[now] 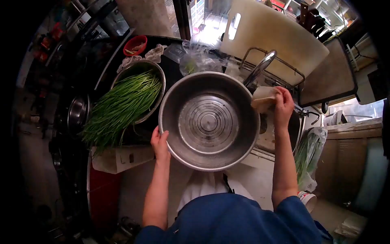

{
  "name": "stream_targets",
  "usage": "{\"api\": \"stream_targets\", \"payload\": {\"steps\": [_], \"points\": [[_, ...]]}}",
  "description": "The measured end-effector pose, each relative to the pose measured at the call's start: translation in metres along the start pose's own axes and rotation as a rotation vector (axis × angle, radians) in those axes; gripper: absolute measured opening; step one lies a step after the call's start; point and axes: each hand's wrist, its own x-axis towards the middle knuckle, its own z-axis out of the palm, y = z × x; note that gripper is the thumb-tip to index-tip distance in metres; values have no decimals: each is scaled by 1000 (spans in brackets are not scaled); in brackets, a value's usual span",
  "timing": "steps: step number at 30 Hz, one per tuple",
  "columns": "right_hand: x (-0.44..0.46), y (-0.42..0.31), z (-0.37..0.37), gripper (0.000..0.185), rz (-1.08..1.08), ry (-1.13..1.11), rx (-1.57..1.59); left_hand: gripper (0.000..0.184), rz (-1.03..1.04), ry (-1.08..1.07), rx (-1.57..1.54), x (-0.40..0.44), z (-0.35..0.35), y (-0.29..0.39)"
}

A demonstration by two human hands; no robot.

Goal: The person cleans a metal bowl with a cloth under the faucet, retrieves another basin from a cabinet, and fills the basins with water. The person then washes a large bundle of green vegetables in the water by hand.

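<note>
A wide steel basin [209,143] is in front of my body, its ringed bottom facing me and holding nothing but a few small specks. My left hand [161,144] grips its lower left rim, thumb on the edge. To the right of the basin, my right hand [284,102] pinches a thin beige cloth [264,97] near the tap. On the left, a steel bowl [163,87] holds a large heap of long green chives [126,103], many hanging over its side.
A curved chrome tap [262,67] rises behind the basin. Large white cutting boards [276,36] lean at the back. Crumpled clear plastic bags [199,59] and a red bowl [135,44] stand behind. A bag of greens [312,156] hangs at right.
</note>
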Motion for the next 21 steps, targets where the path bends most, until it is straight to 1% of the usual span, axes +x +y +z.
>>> {"api": "stream_targets", "payload": {"steps": [2, 3, 6, 8, 9, 12, 15, 18, 21], "points": [[27, 50, -15, 21, 107, -2, -60, 43, -14, 22, 29, 3, 0, 2], [39, 68, -15, 24, 103, 25, -215, 43, -24, 27, 41, 4, 1, 2], [58, 126, -7, 26, -206, -179, -427, 44, -49, 9, 18, 5, 2, 2], [48, 155, 6, 28, -193, -332, -448, 43, -37, 15, 35, 8, -1, 2], [46, 156, 12, 30, -188, -407, -457, 43, -38, 16, 23, 10, -2, 0], [30, 155, 15, 29, -80, -336, -442, 41, -30, 9, 9, 14, -3, -3], [33, 158, 15, 27, -21, -336, -424, 41, -27, -9, 31, 13, -2, -2], [35, 158, 16, 24, -81, -496, -671, 41, -36, -12, 29, 15, 1, -1], [35, 176, 5, 21, 97, -380, -425, 40, -68, 15, 62, 14, 1, 3]]}}
